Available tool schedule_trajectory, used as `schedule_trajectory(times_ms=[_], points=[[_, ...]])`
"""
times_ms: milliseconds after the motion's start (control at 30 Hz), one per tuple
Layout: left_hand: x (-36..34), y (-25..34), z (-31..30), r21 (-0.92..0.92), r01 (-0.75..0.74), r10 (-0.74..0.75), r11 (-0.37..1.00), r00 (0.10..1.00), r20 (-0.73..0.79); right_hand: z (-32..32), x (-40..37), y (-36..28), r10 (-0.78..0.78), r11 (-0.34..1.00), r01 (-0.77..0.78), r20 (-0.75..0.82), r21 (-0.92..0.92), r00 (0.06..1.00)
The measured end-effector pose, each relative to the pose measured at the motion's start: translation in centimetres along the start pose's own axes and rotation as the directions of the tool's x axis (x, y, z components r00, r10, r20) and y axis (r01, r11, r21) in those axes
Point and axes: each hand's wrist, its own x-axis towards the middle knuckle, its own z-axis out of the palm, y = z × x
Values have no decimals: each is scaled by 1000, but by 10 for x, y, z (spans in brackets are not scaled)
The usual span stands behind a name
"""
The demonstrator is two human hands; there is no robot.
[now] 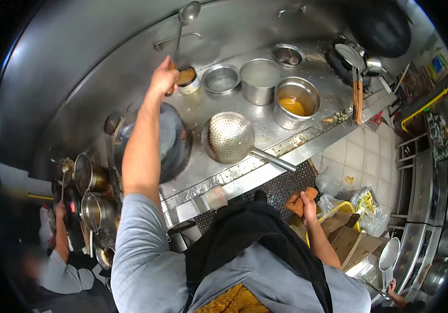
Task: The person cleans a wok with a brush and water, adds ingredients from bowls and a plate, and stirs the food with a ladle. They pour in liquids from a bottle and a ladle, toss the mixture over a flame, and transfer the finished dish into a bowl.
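Note:
My left hand (164, 78) is wrapped round the handle end of a long steel ladle (189, 12), which points up toward the back wall. Right beside that hand stands a small tub of brown paste (187, 77). Under my left forearm lies a dark wok (172, 133), partly hidden by the arm. Low at my right side, my right hand (309, 207) grips a bunched orange-brown cloth (298, 203). Between my hands, a perforated strainer (229, 136) rests on the stove with its handle over the front edge.
On the steel counter stand a basin (221, 80), a pot of cloudy liquid (260, 81) and a pot of yellow liquid (295, 106). A tap (179, 39) juts from the wall. Boxes (346, 240) and bags sit at right. Co-workers' arms show at lower left and lower right.

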Motion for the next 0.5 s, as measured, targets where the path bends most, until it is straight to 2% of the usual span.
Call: schedule_trajectory(times_ms=[33,133,167,233,367,433,467,500], points=[[23,-6,2,12,-7,7,1000,1000,28,-8,3,-2,4,1000,-5,-17,-4,1000],[32,-2,-21,-15,163,-158,987,971,178,-22,5,-2,27,1000,-27,-47,-9,999],[34,-14,-43,88,168,-183,982,960,211,-24,9,-5,26,999,-26,-43,-18,999],[-24,19,-55,47,250,-254,967,953,163,-34,18,3,29,999,-28,-60,24,998],[-90,29,-80,-36,220,-215,975,969,122,-36,27,-1,97,995,-96,-23,13,995],[-121,38,-90,171,136,-137,976,991,-7,-30,36,-6,125,992,-125,19,-12,992],[-136,45,-93,176,143,-143,974,990,-15,-28,42,-12,141,989,-139,48,-39,989],[-150,52,-96,298,163,-146,940,986,-80,-24,48,-17,158,986,-153,77,-67,984]])
